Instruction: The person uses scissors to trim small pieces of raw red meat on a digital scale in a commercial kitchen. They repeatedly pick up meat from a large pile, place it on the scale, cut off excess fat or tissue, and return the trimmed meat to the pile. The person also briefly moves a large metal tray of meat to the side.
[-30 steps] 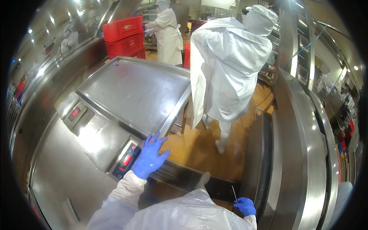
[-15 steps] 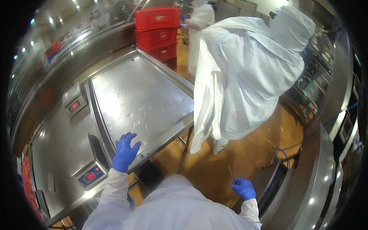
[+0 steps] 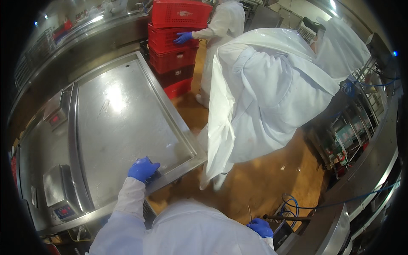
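Note:
My left hand (image 3: 142, 170), in a blue glove, rests on the near corner of a shallow steel tray table (image 3: 119, 144), its fingers slightly bent and apparently holding nothing. At the bottom centre-right, my right hand (image 3: 261, 227), also gloved blue, is closed around a thin upright metal rod (image 3: 250, 212), its lower part hidden. Left of the tray stand two steel scales with red displays, a far one (image 3: 55, 112) and a near one (image 3: 59, 187). My white-covered body fills the lower middle.
A co-worker in white (image 3: 272, 97), bent over, fills the right of centre. Another (image 3: 225, 21) has a gloved hand on stacked red crates (image 3: 172, 59). Steel rails (image 3: 369, 157) and blue hoses (image 3: 293, 208) run along the right. The floor (image 3: 280, 165) is orange-brown.
My left hand has come down onto the tray, its fingers less spread. The nearer co-worker bends further rightward. The farther one's hand shows on the crates. The view has shifted, bringing more hoses in.

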`<state>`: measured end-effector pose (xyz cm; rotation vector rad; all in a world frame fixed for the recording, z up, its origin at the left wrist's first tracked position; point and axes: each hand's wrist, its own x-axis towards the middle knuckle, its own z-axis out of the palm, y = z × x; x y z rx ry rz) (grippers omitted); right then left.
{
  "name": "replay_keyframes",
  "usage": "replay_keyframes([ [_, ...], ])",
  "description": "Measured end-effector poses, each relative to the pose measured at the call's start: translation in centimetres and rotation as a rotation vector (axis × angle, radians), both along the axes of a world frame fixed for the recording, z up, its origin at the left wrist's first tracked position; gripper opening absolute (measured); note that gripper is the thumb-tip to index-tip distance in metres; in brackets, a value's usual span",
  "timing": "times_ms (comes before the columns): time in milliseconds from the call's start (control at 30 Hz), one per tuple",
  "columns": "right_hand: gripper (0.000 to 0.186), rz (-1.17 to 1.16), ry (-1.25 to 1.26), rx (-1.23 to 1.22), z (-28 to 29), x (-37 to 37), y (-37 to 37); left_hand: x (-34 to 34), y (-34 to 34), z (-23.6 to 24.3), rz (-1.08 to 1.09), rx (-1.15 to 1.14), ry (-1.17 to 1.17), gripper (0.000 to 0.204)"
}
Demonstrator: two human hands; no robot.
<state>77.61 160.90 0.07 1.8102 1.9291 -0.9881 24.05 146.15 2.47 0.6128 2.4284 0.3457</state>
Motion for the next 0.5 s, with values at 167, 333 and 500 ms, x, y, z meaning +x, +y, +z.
replay_keyframes([
  [167,0.035,-0.075,0.109,-0.114,-2.9,1.8,12.4,0.3,7.1,-1.3,0.046,-0.078,0.099,0.057],
  [333,0.031,0.121,0.232,-0.154,-8.0,1.0,28.2,2.5,9.8,1.1,0.211,-0.082,0.106,0.061],
  [500,0.025,0.488,0.091,-0.229,-4.1,-4.8,40.7,9.7,10.7,0.9,0.598,0.334,0.365,0.054],
])
